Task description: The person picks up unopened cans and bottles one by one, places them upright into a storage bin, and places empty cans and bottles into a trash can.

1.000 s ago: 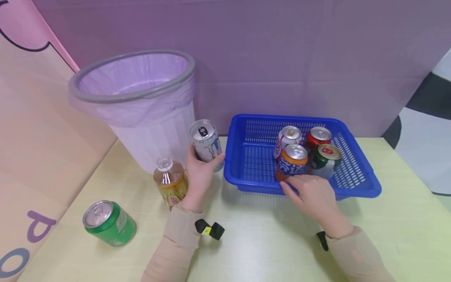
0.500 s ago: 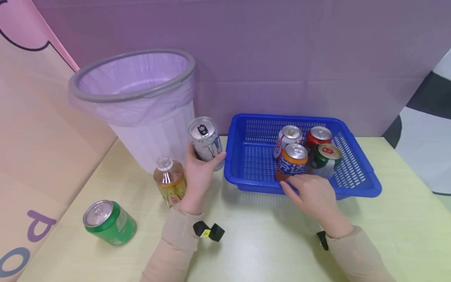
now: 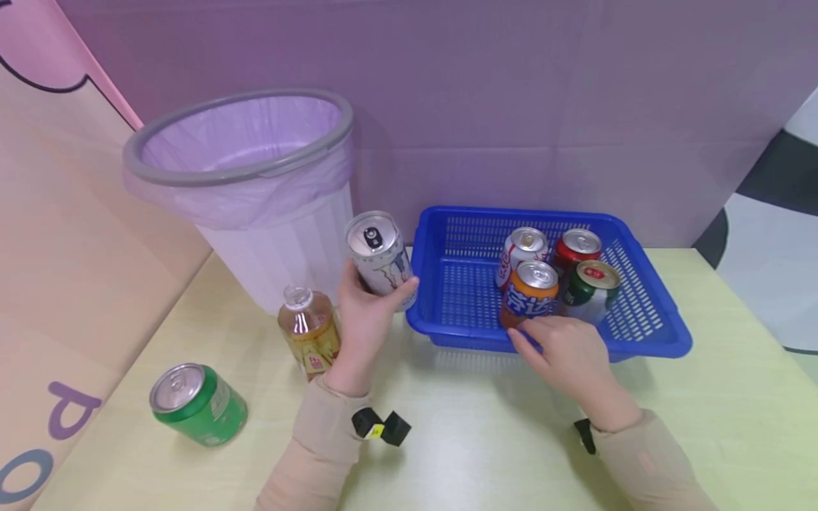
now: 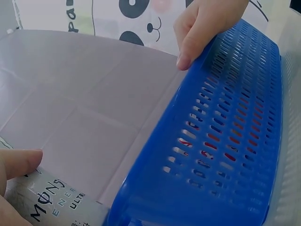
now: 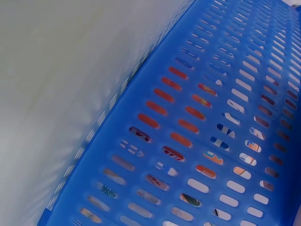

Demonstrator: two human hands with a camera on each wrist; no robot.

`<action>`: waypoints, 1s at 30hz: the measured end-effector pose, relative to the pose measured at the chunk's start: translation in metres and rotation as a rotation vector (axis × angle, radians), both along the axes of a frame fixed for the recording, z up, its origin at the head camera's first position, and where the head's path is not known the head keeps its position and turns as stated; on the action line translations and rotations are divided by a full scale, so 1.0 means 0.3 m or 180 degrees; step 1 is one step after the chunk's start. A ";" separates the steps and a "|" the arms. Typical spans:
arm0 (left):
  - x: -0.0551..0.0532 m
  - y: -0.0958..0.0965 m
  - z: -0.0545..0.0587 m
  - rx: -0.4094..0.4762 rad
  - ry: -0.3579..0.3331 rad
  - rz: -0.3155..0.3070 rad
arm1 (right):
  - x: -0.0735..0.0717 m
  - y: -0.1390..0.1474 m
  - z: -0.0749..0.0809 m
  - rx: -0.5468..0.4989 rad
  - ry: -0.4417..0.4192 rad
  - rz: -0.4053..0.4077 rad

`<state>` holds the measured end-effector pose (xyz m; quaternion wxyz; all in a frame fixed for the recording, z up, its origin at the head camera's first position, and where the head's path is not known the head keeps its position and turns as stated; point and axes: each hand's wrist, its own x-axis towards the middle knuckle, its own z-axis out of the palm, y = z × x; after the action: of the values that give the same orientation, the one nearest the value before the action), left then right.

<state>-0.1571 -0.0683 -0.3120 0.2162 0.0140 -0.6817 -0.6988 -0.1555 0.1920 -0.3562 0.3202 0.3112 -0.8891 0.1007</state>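
My left hand (image 3: 368, 312) grips a white Monster energy drink can (image 3: 381, 259) round its side, thumb facing the basket. The can tilts slightly, its top showing a black tab, close to the basket's left rim. In the left wrist view the thumb (image 4: 21, 162) lies across the Monster can (image 4: 61, 200). My right hand (image 3: 565, 351) holds the front rim of a blue plastic basket (image 3: 460, 333), thumb outside and fingers curled over the edge. Inside stand an orange can (image 3: 529, 301), a white can (image 3: 509, 259), a red can (image 3: 575, 255) and a dark green can (image 3: 584, 301).
A white bin (image 3: 275, 241) with a grey rim and purple liner stands behind the left hand. A tea-coloured bottle (image 3: 309, 330) stands just left of that wrist. Further left on the table (image 3: 473, 440) is a green can (image 3: 207, 408). A purple-grey wall rises behind.
My left hand and the Monster can have shifted slightly right, toward the basket, after a small lift. My right hand and the basket have stayed put.
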 end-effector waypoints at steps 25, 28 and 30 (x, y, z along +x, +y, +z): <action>0.024 0.034 -0.002 -0.0166 0.0276 -0.0430 | 0.001 -0.003 -0.003 0.0012 -0.0048 0.0008; 0.026 0.039 0.002 -0.0177 0.0294 -0.0482 | 0.002 -0.002 -0.001 0.0011 -0.0051 -0.0007; 0.026 0.043 0.004 -0.0184 0.0291 -0.0499 | 0.003 -0.001 0.001 0.0012 -0.0062 -0.0023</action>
<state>-0.1494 -0.0555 -0.3109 0.1920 -0.0775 -0.6900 -0.6936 -0.1546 0.1917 -0.3560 0.3112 0.3075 -0.8935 0.1008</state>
